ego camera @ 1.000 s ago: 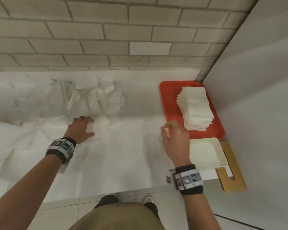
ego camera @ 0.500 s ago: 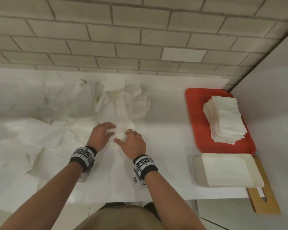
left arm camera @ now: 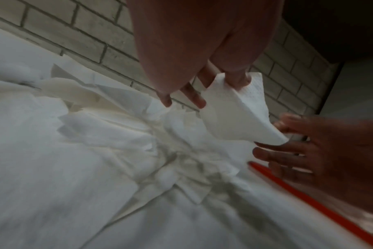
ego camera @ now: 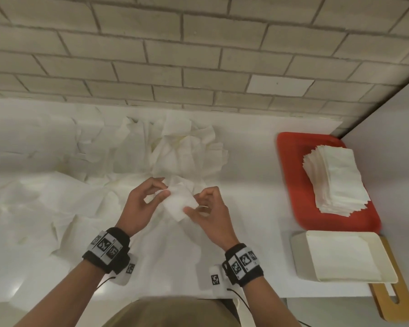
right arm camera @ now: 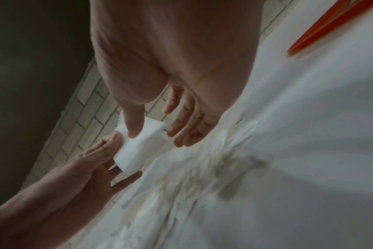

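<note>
Head view, hands at centre of field.

- Paper napkin (ego camera: 180,202): white, folded, held between both hands above the worktop (ego camera: 253,204), clear of the loose sheets beneath it (left wrist view confirms the gap). Long axis runs roughly 11 to 5 o'clock.
- Left hand (ego camera: 141,204): grasping the napkin at its 10 o'clock end, thumb against fingertips. Remaining fingers curled.
- Right hand (ego camera: 210,214): grasping the napkin at its 4 o'clock edge, thumb on top. Right wrist view shows the thumb pressed on the paper and the outer fingers loosely extended, off it.
- Heap of loose napkins (ego camera: 187,149): crumpled, at 12 o'clock from the hands, against the brick wall (ego camera: 198,55). More unfolded sheets spread toward 9 o'clock.
- Red tray (ego camera: 289,166): at 2 to 3 o'clock, in the corner. Carries a stack of folded napkins (ego camera: 333,180), edges slightly fanned.
- Cream tray (ego camera: 340,256): at 4 o'clock, just beside the red tray's near edge.
- Wooden board (ego camera: 403,310): partly under the cream tray, overhanging the worktop edge at 5 o'clock.
</note>
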`<state>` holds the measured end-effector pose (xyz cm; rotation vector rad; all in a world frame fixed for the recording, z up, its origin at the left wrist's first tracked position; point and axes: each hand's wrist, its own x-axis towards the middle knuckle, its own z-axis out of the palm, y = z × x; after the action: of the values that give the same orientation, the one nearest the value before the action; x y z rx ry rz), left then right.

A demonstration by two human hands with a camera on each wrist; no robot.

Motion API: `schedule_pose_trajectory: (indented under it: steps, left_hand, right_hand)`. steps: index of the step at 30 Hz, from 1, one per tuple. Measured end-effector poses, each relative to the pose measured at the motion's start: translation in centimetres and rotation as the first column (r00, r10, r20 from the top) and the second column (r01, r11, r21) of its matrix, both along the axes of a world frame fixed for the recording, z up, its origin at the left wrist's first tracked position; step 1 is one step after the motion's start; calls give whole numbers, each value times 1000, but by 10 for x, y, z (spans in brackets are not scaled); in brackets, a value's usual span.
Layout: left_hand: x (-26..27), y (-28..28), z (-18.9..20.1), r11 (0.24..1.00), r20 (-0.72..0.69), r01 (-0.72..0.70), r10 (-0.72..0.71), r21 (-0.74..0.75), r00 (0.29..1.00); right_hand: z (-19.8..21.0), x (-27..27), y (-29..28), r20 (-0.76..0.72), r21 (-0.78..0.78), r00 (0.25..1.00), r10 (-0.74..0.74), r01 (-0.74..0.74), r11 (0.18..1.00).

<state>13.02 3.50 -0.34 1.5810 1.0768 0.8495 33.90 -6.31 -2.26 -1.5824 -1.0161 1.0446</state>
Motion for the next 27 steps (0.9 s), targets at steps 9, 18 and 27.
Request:
schedule_pose_trajectory:
  steps: [9, 18, 27]
  left_hand:
    - [8, -20, 55, 991, 236, 133, -127, -11, 963]
    - [41, -25, 73, 965, 362, 136, -46, -226, 931]
    - [56, -40, 64, 872, 487, 323, -116, -367, 866]
  right_hand:
    - [70, 13, -5, -65, 281, 996, -58, 74, 957]
    - [90, 32, -10, 2, 348, 999, -46, 42, 936]
    - [105, 47, -36, -185, 220, 978, -94, 134, 966]
